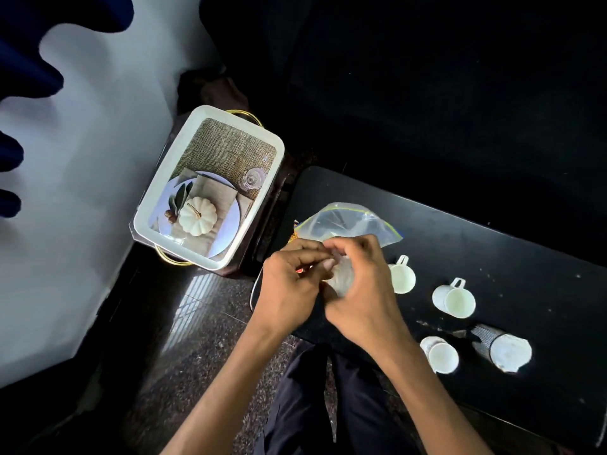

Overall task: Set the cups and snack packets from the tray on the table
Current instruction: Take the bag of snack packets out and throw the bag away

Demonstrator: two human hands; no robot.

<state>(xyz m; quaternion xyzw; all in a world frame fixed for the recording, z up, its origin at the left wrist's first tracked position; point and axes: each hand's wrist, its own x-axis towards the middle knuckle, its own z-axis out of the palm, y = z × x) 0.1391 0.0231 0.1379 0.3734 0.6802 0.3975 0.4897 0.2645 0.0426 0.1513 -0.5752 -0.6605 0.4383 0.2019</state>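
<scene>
Clear zip bag (348, 223) held by both hands over the black surface (492, 244), centre of frame.
Left hand (289, 287) and right hand (358, 290) are closed together on the crumpled lower end of the bag, fingers (308, 257) pinched on the plastic; the bag's open end is fanned out toward the upper centre. A bit of an orange packet (293, 236) is seen just left of the bag, mostly hidden. Four white cups are set on the surface at right: a handled cup (402, 277) just beside the right hand, a second handled cup (455, 300), a small cup (440, 354) and a larger cup (507, 353) at lower right. The white tray (184, 165), printed with a pumpkin picture, is placed left of centre, apart from the surface.
</scene>
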